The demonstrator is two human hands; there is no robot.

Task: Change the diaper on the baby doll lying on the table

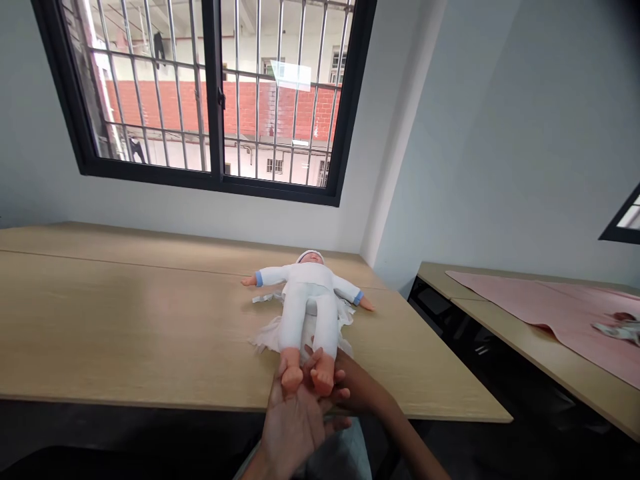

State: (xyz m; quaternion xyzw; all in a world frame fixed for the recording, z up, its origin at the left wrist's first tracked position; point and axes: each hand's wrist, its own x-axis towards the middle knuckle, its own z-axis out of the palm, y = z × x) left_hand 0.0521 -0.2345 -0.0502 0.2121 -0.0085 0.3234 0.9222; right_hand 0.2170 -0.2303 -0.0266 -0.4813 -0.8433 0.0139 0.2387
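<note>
A baby doll with a soft white body, blue cuffs and orange-pink vinyl limbs point(311, 280) lies on its back on a pale wood-grain counter point(150, 327), near the counter's right-hand end. Its long axis runs almost straight away from the person: the bare feet point toward the person at the near edge, and the head, in a white cap point(311, 252), lies farthest off, toward a dark-framed, barred window point(217, 93). The arms spread wide to either side, and the legs lie side by side, slightly apart. Both hands are at the feet end, so the doll lies directly ahead of them; neither hand is clearly nearer. The left hand point(297, 417) is palm up and unclosed below the feet, its thumb beside the foot on the viewer's left. The right hand point(350, 377) comes in from the right, partly hidden by the other ankle, with fingertips showing between the legs; whether it grips firmly cannot be told. A thin, crumpled white cloth point(270, 333) lies under the doll, showing at both sides. Well apart to the right, a pink cloth sheet point(520, 293) covers part of a second wooden counter point(493, 327).
</note>
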